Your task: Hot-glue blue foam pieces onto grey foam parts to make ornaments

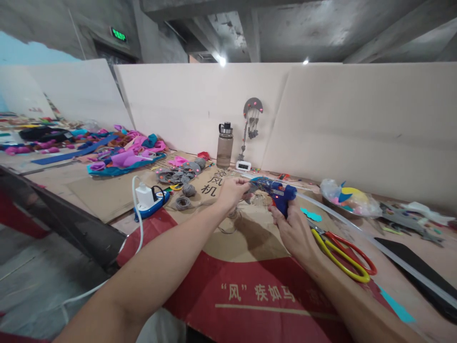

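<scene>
My right hand is wrapped round the handle of a blue hot glue gun, whose nozzle points left. A long clear glue stick runs out of the gun's back toward the lower right. My left hand is closed in a pinch on a small grey piece right at the nozzle; a thin string hangs from it. Both hands are above a flattened cardboard box with red print.
Red and yellow scissors lie right of my right hand. A power strip with a white charger sits left. Grey felt pieces, a water bottle, a small clock, a bag of coloured scraps and a felt pile lie around.
</scene>
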`<move>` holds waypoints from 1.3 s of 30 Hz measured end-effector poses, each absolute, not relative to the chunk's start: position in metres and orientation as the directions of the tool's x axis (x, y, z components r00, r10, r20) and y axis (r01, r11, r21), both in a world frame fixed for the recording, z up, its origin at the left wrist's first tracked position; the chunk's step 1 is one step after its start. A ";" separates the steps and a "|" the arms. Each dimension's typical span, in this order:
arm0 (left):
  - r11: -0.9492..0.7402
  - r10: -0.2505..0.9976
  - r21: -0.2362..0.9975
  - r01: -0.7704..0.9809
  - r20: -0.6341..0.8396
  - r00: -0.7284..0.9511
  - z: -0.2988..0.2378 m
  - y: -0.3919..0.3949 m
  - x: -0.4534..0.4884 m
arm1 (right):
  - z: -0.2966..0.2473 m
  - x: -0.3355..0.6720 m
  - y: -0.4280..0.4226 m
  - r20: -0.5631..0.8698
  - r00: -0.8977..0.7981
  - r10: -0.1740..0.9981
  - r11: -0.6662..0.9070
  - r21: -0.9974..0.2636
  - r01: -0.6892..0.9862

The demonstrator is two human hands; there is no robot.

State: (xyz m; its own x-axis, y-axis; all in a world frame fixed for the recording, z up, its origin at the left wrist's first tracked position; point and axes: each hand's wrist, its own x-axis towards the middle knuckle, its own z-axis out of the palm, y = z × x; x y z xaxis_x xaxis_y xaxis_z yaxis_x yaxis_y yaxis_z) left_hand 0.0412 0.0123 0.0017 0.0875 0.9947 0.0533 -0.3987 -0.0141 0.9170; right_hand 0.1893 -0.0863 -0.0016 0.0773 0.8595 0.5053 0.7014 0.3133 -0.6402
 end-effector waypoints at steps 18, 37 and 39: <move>-0.081 0.994 0.919 -0.385 0.102 0.036 0.008 0.007 0.039 | -0.004 0.191 -0.085 0.535 0.068 0.842 0.350 -0.639 0.685; -0.106 0.990 0.924 -0.368 0.131 0.044 0.006 0.012 0.036 | -0.006 0.193 -0.083 0.538 0.082 0.839 0.347 -0.644 0.681; -0.108 0.990 0.923 -0.370 0.136 0.049 0.006 0.012 0.035 | -0.007 0.194 -0.083 0.543 0.079 0.836 0.358 -0.649 0.671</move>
